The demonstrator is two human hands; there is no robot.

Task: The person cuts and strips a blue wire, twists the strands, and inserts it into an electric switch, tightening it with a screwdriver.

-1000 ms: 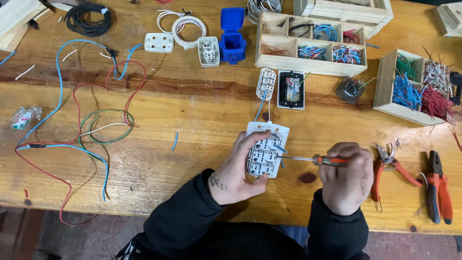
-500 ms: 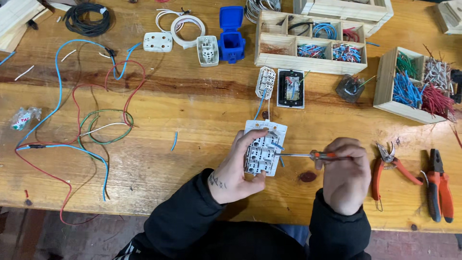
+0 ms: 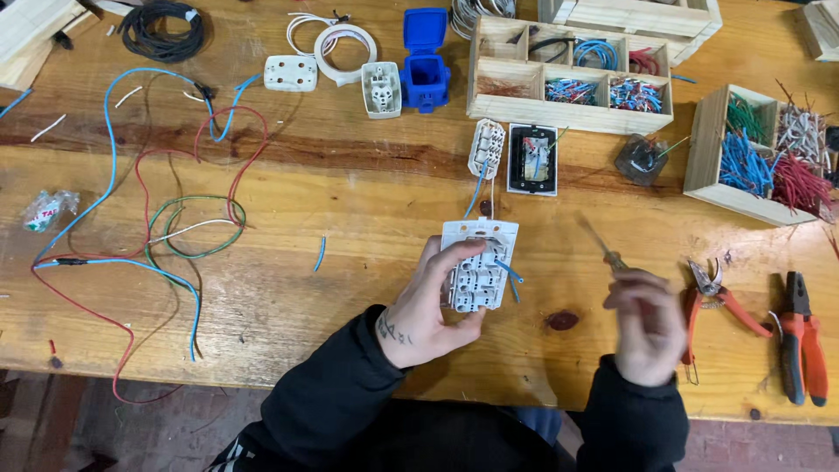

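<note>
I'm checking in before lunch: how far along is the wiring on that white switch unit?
Done: a blue wire already sits in the white switch module. In hand: the left hand holds the module back-side up; the right hand holds a screwdriver, blurred and apart from it. Left: most terminals look unwired; loose wires lie on the table.

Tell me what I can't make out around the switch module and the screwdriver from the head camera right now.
- Screwdriver: motion-blurred; its tip is unclear and its handle is buried in the right hand.
- Switch module: the left hand covers its left edge; its terminals are too small to read.
- Blue wire at the module: which terminal it enters cannot be told.
- Black pliers: near the right edge; jaw detail is too small.
</note>
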